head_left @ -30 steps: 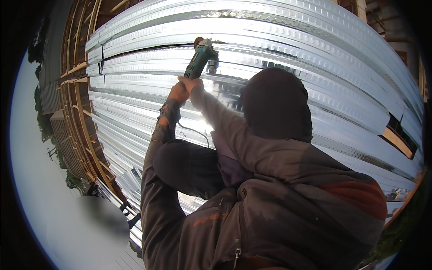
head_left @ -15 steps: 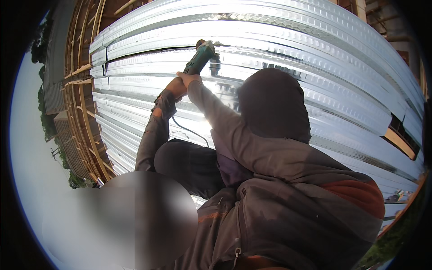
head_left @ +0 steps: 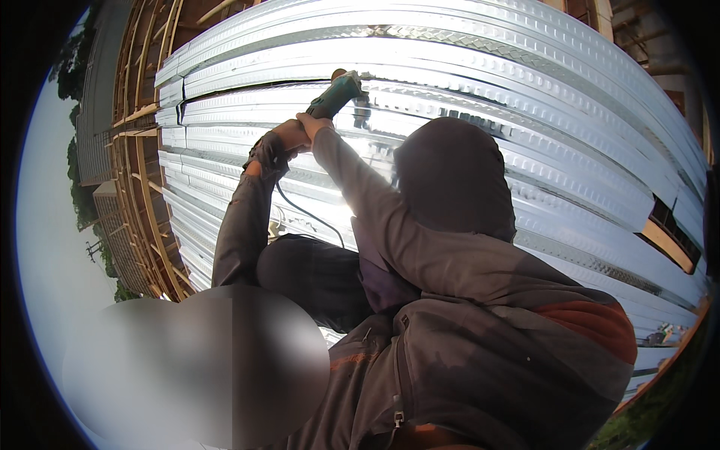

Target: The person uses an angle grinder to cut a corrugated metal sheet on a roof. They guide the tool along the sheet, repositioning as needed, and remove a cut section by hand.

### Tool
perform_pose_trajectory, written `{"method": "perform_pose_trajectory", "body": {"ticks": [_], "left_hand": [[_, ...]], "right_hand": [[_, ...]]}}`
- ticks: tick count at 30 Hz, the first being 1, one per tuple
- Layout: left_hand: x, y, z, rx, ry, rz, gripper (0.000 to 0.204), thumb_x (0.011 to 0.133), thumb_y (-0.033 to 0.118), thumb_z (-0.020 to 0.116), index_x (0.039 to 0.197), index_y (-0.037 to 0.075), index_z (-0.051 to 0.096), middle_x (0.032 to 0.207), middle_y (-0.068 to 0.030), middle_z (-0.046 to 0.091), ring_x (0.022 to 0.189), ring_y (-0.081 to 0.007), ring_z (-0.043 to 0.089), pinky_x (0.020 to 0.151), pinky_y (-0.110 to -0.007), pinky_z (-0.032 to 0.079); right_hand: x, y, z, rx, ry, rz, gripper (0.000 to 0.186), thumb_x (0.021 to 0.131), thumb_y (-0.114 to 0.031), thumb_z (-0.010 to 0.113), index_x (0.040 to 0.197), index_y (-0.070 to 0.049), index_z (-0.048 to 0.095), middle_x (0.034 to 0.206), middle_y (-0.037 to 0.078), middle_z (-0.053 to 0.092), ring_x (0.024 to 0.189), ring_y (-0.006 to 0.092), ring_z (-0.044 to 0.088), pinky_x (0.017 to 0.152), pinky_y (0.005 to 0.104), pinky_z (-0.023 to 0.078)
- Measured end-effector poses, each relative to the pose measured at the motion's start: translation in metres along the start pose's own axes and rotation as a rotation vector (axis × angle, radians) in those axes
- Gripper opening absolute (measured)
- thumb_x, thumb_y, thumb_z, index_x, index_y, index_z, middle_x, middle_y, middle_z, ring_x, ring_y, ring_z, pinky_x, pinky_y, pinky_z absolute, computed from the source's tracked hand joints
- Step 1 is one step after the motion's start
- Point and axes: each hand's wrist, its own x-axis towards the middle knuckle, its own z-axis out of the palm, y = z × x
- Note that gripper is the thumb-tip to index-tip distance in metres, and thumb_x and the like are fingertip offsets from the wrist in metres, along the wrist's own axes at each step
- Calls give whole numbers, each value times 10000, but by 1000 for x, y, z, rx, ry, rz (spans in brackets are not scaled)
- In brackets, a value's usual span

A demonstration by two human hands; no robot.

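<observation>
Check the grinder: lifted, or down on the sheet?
Down: the green grinder, gripped by both hands, has its head against the corrugated metal sheet.

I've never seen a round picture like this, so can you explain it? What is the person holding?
It is round because a wide camera worn on a person's head took it, looking down, so straight edges bend. You see a hood and a jacket from behind. The left hand and the right hand both grip a green power tool, and its thin cord trails back toward the body. The tool's front end is against shiny ribbed metal sheets that fill most of the view. A wooden frame shows at the left.
</observation>
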Motion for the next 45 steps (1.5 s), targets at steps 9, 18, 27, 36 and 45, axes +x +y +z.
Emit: {"method": "perform_pose_trajectory", "body": {"ticks": [9,18,27,36,45], "left_hand": [[-16,8,-23,-90,38,141,193,789,252,695,795,73,626,657,21,541,523,-80,454,453,-240,328],[-20,-3,-24,-249,81,297,160,791,232,689,808,83,635,686,31,544,555,-69,442,479,-220,316],[-2,-42,-28,-307,237,393,145,799,223,691,811,89,636,681,35,543,554,-64,436,483,-218,318],[-67,-47,27,-341,451,106,437,795,257,726,1083,-22,552,638,-68,592,441,-129,532,379,-291,389],[-112,-146,144,-748,1014,-135,513,738,258,759,1116,-20,551,795,-142,673,619,-204,647,559,-342,496]], "right_hand": [[59,1,21,387,-87,9,618,815,-294,767,1221,84,493,1123,249,605,890,383,677,622,577,608],[13,-19,10,433,-157,37,744,803,-390,759,1258,148,519,1192,275,614,917,343,691,575,435,599],[50,-9,34,363,-122,22,664,833,-358,741,1244,109,507,1131,260,629,910,360,688,692,501,602],[-57,15,38,-306,-158,-258,932,718,-539,757,1236,171,446,1186,325,605,1092,405,634,957,400,497],[-89,76,69,-733,-807,-323,829,705,-662,734,1127,47,655,1080,225,678,1046,314,656,905,376,508]]}}
